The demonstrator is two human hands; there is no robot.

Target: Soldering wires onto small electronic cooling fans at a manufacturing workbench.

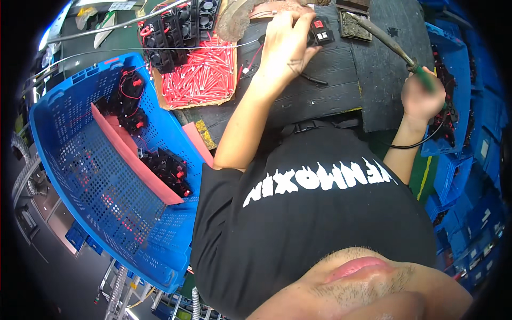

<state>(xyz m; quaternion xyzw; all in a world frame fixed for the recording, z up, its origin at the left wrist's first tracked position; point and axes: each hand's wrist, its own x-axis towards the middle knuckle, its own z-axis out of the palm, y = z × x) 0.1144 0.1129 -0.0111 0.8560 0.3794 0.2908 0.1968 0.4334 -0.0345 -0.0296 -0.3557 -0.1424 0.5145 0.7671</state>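
Right fingers (438, 88) wrap a rounded, green-handled metal tool (393, 47).

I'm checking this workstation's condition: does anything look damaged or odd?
Possibly: the rough, curved brown piece near the bare left hand looks blotchy and worn; I can't tell what it is.

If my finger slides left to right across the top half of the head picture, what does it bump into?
Blue crate → pile of red pieces → left hand → black piece with a red square → right hand gripping a green handle.
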